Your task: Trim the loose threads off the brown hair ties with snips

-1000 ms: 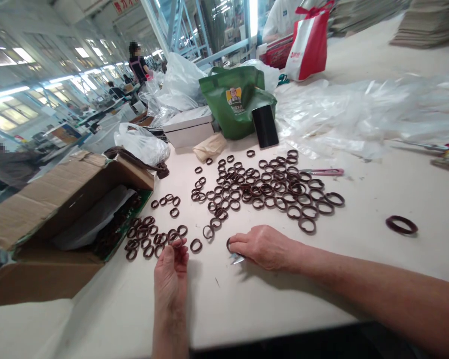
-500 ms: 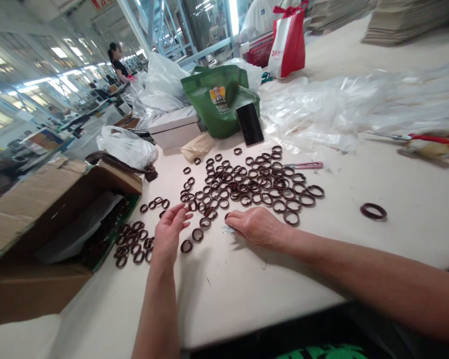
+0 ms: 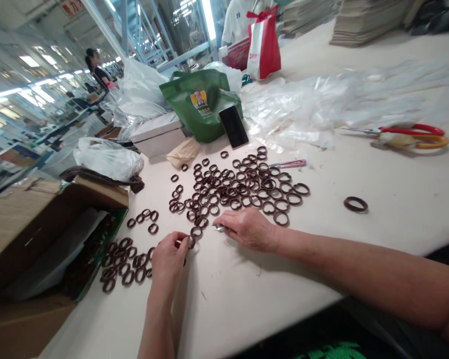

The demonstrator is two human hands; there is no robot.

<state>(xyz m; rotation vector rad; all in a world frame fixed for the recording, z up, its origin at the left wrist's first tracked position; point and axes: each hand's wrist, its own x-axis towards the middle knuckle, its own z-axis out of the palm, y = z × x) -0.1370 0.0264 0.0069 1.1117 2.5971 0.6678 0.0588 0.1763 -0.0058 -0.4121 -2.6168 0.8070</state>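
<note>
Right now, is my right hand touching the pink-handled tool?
Apart. The head view shows several brown rings lying between your right hand and the pink-handled tool.

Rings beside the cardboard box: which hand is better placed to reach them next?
Probably the left hand: it's beside those rings; the right hand is farther away, gripping a metal tool.

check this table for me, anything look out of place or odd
One dark ring stands out: it lies alone on the right of the table, well apart from the spread of similar rings. Small dark scraps also lie on the table, nearer the camera than the right hand. Nothing looks clearly damaged.
</note>
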